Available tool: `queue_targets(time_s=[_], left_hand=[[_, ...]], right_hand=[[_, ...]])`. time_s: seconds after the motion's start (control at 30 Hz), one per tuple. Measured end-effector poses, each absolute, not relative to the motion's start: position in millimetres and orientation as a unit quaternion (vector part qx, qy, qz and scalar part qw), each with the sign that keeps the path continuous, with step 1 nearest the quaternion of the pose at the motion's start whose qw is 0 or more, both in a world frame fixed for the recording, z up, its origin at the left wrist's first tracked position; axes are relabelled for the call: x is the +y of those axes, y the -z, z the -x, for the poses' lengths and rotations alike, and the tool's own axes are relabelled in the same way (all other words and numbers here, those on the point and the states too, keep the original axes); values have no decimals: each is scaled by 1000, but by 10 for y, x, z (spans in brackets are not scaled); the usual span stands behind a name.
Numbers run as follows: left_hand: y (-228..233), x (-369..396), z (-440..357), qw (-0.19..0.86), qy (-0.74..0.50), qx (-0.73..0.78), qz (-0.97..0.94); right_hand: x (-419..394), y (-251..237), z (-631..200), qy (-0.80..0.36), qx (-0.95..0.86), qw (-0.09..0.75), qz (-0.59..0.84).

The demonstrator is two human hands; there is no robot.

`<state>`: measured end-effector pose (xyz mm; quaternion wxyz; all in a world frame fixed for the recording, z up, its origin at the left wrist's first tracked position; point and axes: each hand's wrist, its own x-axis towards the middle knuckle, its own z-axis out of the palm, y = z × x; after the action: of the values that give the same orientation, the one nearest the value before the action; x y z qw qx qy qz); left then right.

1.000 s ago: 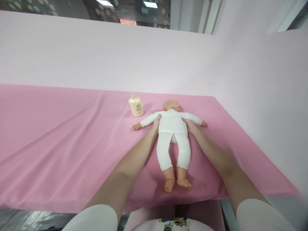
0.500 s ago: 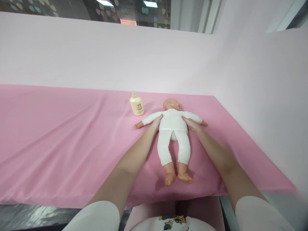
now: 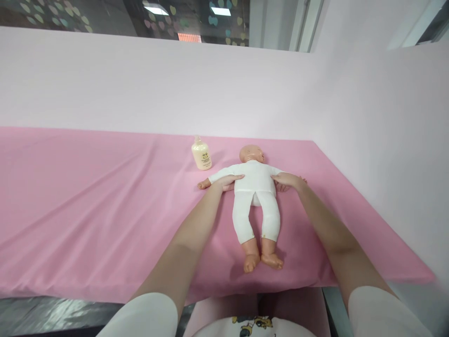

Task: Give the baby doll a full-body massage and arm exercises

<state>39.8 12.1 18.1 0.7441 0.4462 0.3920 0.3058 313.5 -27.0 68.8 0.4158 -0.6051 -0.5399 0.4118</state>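
A baby doll (image 3: 255, 180) in a white suit lies stretched out on the pink sheet, its head away from me and turned to the right, arms spread and bare feet towards me. My left hand (image 3: 230, 181) rests against the left side of its torso, thumb reaching over the white cloth and fingers low beside it. Against the opposite side is my right hand (image 3: 285, 180), thumb touching the torso and fingers spread below, covering part of the doll's arm. Neither hand wraps round the doll.
A cream pump bottle (image 3: 202, 155) stands left of the doll's head. Pink sheeting (image 3: 105, 210) covers the padded table. A white wall (image 3: 157, 84) rises behind it and continues along the right, with a window (image 3: 196, 21) above.
Both hands have slid slightly down and outward along the torso, and the thumbs have turned inward. The doll stays in place; the view has shifted a little.
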Motion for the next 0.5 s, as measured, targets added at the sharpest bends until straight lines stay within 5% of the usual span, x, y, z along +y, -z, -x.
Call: queue_targets(time_s=[0.07,0.23,0.5], left_hand=[[-124,171,-384,764,-296,378,-430],[-145,177,-403,769,-284,392,-418],[-275,22,-455,744,-338,367,-445]], right_hand=[[-325,-748,-3051,-351,-588,337,646],[-543,-728,-2595,-162,-784,320,507],[-566,-351,-2313,-97,-843,107,519]])
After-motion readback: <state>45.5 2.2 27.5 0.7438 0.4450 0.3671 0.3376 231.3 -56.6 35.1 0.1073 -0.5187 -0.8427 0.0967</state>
